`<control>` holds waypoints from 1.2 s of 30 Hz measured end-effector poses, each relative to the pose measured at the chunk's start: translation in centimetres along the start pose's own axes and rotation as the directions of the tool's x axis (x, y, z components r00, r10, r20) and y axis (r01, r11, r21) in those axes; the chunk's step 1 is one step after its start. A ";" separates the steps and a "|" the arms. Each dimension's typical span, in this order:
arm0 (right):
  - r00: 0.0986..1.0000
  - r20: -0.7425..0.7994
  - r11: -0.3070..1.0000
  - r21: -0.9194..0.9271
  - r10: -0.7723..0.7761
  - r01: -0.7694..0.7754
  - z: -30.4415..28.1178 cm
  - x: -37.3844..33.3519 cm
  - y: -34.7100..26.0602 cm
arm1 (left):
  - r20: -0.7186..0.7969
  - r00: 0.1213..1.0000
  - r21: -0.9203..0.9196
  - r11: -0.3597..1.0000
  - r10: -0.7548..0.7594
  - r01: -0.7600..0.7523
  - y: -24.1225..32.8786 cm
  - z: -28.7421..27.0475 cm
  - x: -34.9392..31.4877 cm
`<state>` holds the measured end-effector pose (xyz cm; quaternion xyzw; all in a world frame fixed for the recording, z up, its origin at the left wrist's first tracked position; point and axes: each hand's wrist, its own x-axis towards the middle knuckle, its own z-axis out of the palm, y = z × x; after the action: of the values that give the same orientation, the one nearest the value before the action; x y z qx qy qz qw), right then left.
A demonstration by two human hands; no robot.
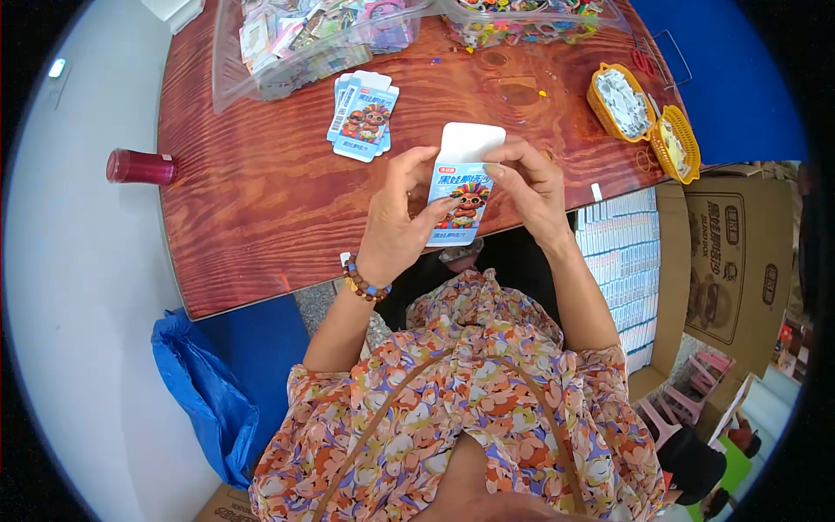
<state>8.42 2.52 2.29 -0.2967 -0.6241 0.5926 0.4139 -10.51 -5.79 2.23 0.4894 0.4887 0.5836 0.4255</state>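
Two hands at frame centre share one small light-blue carton point(464, 196), its white top flap open, held above the near edge of the reddish wooden tabletop point(261, 200): left hand point(396, 222) grip closed round its left side, right hand point(531, 187) fingertips pinching its upper right edge.

reddish wooden table point(252, 217). stack of flat printed cartons point(364, 116) near middle. dark red cylinder point(139, 166) lying at left edge. clear plastic bins point(304, 39) of small colourful items along far side. two yellow baskets point(644, 117) at right. cardboard box point(735, 252) packed with small boxes. blue bag point(204, 391) on floor.
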 end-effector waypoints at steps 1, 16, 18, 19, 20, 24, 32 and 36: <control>0.995 0.045 0.992 -0.087 -0.088 0.092 -0.4 0.3 -0.2 | 0.038 0.999 0.024 1.000 0.001 -0.001 0.4 -0.1 0.2; 0.993 0.120 0.997 -0.079 -0.002 0.012 -1.6 -2.5 -7.4 | 0.179 0.981 -0.084 0.995 0.077 -0.062 2.9 2.4 -2.0; 0.989 0.119 0.966 -0.252 0.093 -0.061 -2.2 -2.6 -8.0 | 0.183 0.980 -0.077 0.995 0.075 -0.062 3.3 3.0 -2.8; 0.986 0.128 0.969 -0.237 0.107 -0.075 -2.3 -2.7 -8.7 | 0.189 0.979 -0.064 0.996 0.073 -0.062 3.4 3.2 -3.1; 0.986 0.132 0.968 -0.240 0.104 -0.070 -2.3 -3.1 -9.4 | 0.194 0.979 -0.052 0.997 0.069 -0.060 3.5 3.5 -3.5; 0.942 0.247 0.973 -0.103 0.226 -0.206 -3.4 -3.7 -10.8 | 0.197 0.977 -0.083 0.994 0.081 -0.066 4.5 4.4 -4.4; 0.943 0.280 0.937 -0.340 0.179 -0.077 -4.2 -2.2 -10.6 | 0.185 0.983 -0.066 0.997 -0.017 0.030 3.8 4.5 -3.6; 0.942 0.273 0.925 -0.369 0.197 -0.087 -4.1 -0.8 -9.5 | 0.161 0.986 -0.005 0.999 -0.039 0.040 3.9 4.0 -2.8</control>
<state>13.48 2.73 11.34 -0.3156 -0.7528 0.5388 0.2084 -6.23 -8.50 5.80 0.5235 0.4601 0.5356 0.4768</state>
